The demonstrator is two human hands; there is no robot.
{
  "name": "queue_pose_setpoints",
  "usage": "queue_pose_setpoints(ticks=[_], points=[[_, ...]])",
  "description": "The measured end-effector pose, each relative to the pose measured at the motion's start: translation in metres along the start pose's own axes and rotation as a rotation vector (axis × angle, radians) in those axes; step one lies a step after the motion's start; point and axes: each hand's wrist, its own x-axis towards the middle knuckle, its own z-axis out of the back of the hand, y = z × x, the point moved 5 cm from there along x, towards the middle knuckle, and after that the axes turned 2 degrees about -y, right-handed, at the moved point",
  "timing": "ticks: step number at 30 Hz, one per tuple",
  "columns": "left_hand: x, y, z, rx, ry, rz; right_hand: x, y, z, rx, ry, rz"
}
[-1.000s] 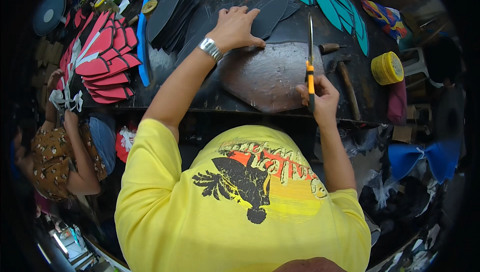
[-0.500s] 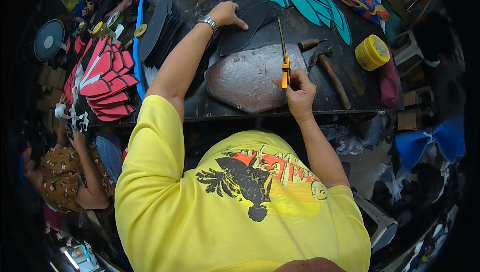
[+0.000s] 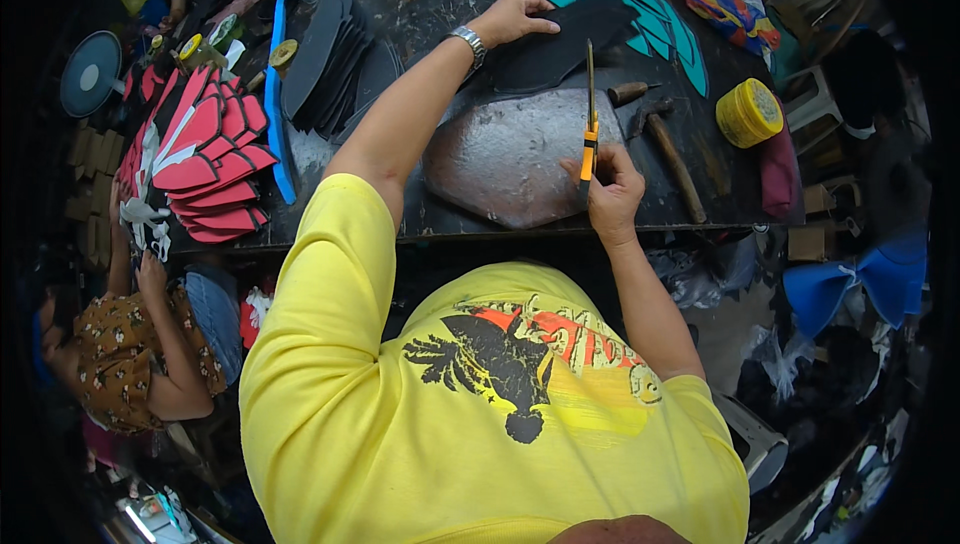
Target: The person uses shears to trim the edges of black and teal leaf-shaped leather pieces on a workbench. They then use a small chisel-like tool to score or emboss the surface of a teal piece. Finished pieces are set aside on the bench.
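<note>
My left hand (image 3: pixel 515 20) rests at the upper left edge of several dark, sole-shaped sheets (image 3: pixel 565 44), gripping them with the thumb across the top. Their far right tip overlaps the teal pieces (image 3: pixel 655 9). In my right hand (image 3: pixel 612 189), an orange cutter knife (image 3: pixel 590 134) stands upright, its long narrow blade pointing away from me. Both lie over or beside a worn, brownish-grey slab (image 3: pixel 510 164) with angled corners at the table's near edge. The right hand is above the slab's right end.
A hammer (image 3: pixel 675 166), a wooden-handled awl (image 3: pixel 630 93) and a yellow tub (image 3: pixel 748 112) are on the right. To the left lie stacked black sheets (image 3: pixel 325 64), a blue strip (image 3: pixel 278 104) and red pieces (image 3: pixel 215 164). A seated person (image 3: pixel 150 354) works at far left.
My left hand has moved right and slightly away, carrying the dark sheets over toward the teal pieces. My right hand, with the cutter knife, has shifted slightly right.
</note>
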Motion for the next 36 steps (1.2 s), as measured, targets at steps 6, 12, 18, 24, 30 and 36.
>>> queue_pose_setpoints(ticks=[6,12,18,24,30,36], points=[[-0.034,-0.035,-0.002,0.619,-0.198,-0.051,-0.003,-0.008,0.004,-0.05,0.038,-0.061],[-0.064,-0.054,-0.026,0.799,-0.006,0.135,-0.001,-0.007,0.003,0.029,0.01,-0.066],[-0.079,-0.064,-0.038,0.822,-0.158,0.07,-0.002,-0.008,0.005,0.028,0.024,-0.105],[-0.085,-0.069,-0.032,0.552,-0.157,0.054,0.001,-0.005,0.006,0.04,0.109,-0.234],[-0.083,-0.038,-0.013,0.305,-0.065,0.217,0.002,0.008,0.017,0.247,0.181,-0.533],[-0.087,-0.027,-0.008,-0.107,0.037,0.244,-0.011,0.021,0.032,0.19,0.284,-0.687]])
